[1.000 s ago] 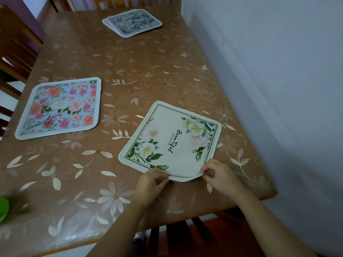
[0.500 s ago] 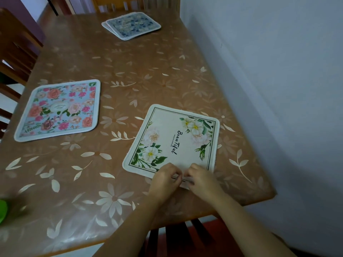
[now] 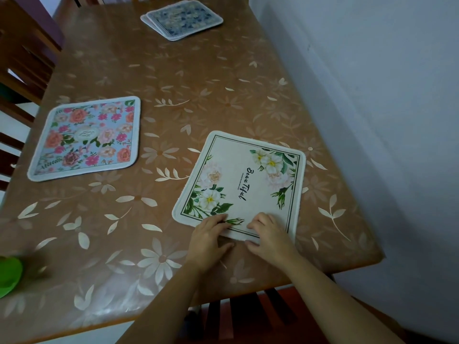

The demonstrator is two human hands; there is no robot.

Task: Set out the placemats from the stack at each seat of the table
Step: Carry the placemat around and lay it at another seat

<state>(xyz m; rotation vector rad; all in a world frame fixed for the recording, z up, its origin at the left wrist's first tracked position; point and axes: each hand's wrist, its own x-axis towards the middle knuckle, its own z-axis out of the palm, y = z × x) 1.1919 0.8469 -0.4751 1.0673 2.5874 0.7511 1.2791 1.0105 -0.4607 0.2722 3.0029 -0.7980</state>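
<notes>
Placing is the step in hand, by my reading: the white mat (image 3: 248, 175) lies flat on the table (image 3: 223, 83) near its near right corner, in front of a chair (image 3: 248, 316) tucked under the near edge. Both hands are on the mat's near edge, close together. The left hand (image 3: 210, 240) and the right hand (image 3: 269, 235) each pinch that edge, bent fingers on top and thumb at the rim (how far the thumbs go under, I cannot tell). The mat sits slightly skewed to the table's near edge, so this looks like a last squaring-up, not a carry.

A pink mat (image 3: 87, 137) already lies by the left edge, well apart from the white one, facing a second chair (image 3: 22, 58). The stack (image 3: 182, 19) rests at the far edge, with at least two mats fanned in it. A blurred green thing (image 3: 8, 274) sits at the near left corner.

Two seats seem served, so the task is perhaps partway. The next move calls for letting go of the white mat once it lines up, then a long reach to the far edge. Only the top mat should be peeled from the stack, since thin mats tend to cling and drag a neighbour along.
</notes>
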